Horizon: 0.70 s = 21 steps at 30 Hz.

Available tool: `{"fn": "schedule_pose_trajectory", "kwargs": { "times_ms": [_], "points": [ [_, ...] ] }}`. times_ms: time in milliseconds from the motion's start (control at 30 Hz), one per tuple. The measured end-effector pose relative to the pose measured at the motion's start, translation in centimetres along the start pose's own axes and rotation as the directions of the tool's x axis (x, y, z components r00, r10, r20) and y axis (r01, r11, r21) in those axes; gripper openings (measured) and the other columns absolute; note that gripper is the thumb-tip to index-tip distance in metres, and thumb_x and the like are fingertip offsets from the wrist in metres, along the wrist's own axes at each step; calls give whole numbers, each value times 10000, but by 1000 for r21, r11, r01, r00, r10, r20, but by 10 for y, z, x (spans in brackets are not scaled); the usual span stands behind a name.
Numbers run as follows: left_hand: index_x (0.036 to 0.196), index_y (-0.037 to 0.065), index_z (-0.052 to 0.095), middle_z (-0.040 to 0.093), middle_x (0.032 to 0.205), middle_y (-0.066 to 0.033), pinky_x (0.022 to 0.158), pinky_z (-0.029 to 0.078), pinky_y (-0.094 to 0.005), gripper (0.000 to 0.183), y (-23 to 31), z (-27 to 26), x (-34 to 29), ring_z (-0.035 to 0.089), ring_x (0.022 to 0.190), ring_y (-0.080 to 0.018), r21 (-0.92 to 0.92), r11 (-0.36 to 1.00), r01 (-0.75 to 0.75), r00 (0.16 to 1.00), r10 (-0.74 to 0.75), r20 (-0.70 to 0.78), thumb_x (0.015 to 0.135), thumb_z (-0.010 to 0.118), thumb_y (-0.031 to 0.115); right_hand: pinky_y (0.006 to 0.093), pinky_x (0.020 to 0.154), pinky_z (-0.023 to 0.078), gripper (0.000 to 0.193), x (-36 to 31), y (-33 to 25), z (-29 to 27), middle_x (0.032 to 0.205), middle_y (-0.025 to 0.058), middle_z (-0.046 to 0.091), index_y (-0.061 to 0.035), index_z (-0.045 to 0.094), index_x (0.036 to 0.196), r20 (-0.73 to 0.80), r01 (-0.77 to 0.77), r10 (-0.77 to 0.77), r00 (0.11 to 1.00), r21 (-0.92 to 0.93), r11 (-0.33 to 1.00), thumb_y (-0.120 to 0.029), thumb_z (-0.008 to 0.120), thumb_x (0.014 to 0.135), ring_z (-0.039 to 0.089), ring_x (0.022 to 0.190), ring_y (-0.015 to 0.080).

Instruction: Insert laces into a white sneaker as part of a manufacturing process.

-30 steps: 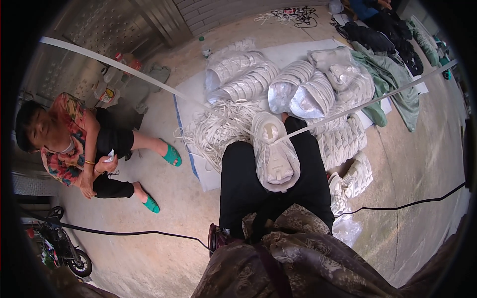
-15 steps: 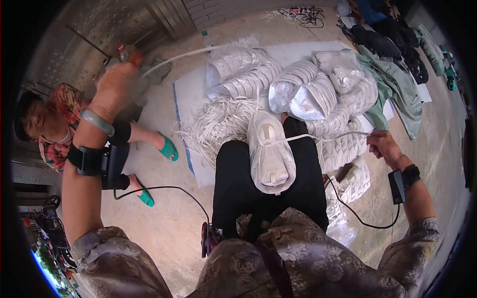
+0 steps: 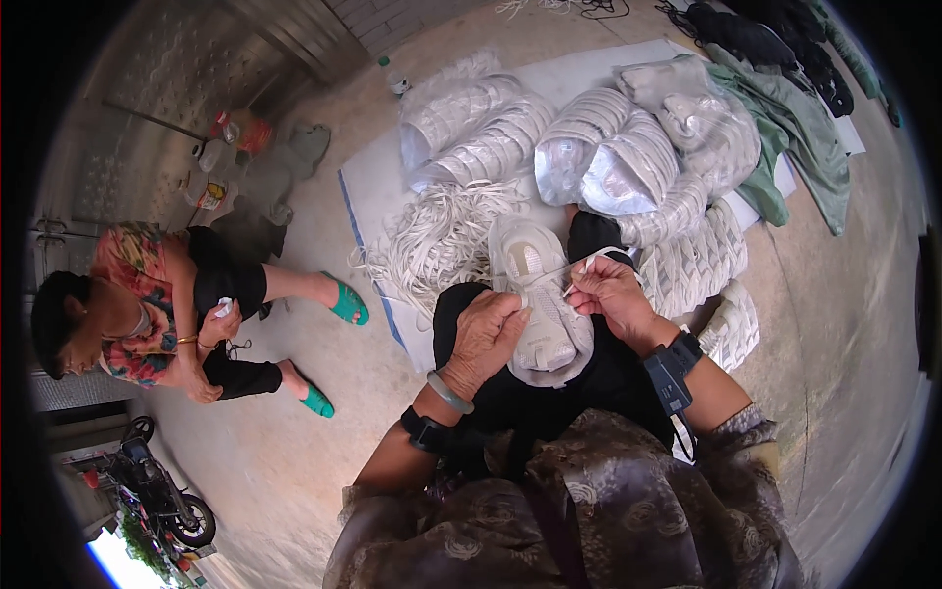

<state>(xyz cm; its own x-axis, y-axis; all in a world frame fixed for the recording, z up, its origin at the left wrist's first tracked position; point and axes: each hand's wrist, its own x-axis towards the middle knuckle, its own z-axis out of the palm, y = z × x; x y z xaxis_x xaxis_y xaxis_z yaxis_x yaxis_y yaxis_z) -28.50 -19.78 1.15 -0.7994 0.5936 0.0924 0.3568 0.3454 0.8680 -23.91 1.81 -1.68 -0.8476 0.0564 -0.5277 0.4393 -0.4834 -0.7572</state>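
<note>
A pale cream and white shoe [image 3: 542, 339] lies across my dark trousers, between my knees, its sole side away from view. My right hand [image 3: 616, 300] is closed at the shoe's right side, pinching a white shoelace [image 3: 592, 263] that runs across its upper. On the shoe's left edge, my left hand [image 3: 483, 339] is closed, thumb and forefinger pressed together over the upper. What sits between those fingertips is too small to make out. Just beyond the shoe lies a tangled heap of white shoelaces [image 3: 442, 236].
Plastic-wrapped rows of white shoes [image 3: 481, 128] and more stacked white shoes [image 3: 692, 255] cover a white sheet [image 3: 368, 196]. Green cloth [image 3: 824, 167] lies at the right. Another person [image 3: 147, 314] sits at the left. A motorcycle [image 3: 162, 481] stands behind.
Both hands have come in from wide apart to the shoe. The lace that was stretched out to either side is now gathered close to it. The seated person has turned their head down.
</note>
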Motion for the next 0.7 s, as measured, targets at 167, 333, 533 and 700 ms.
{"fn": "schedule_pose_trajectory", "kwargs": {
  "times_ms": [167,333,533,700],
  "points": [
    [792,61,561,601,846,-72,769,420,-409,66,14,6,28,551,904,-282,454,826,-335,939,252,235,754,606,93,180,511,416,56,13,6,15,675,-33,585,-79,601,874,-41,195,-200,979,-106,975,-45,644,868,548,592,37],
    [800,68,565,616,877,-53,790,423,-404,79,-1,7,29,550,927,-269,512,792,-333,943,289,167,728,584,94,171,531,383,84,16,16,23,658,-67,508,-62,593,876,-78,335,-347,935,-131,933,6,637,854,468,608,8],
    [873,49,586,630,905,-90,830,424,-424,116,-17,11,20,554,936,-321,265,929,-258,965,263,18,792,609,128,184,564,382,69,19,24,27,664,-52,471,-29,598,855,-35,476,-513,858,-327,817,21,641,835,408,622,29],
    [882,45,586,630,911,-94,828,426,-423,117,-19,14,18,550,932,-326,267,925,-270,960,279,4,796,602,123,216,560,412,90,20,23,26,645,-1,483,-29,594,867,13,547,-609,793,-455,702,31,630,811,436,596,61]
  ]
}}
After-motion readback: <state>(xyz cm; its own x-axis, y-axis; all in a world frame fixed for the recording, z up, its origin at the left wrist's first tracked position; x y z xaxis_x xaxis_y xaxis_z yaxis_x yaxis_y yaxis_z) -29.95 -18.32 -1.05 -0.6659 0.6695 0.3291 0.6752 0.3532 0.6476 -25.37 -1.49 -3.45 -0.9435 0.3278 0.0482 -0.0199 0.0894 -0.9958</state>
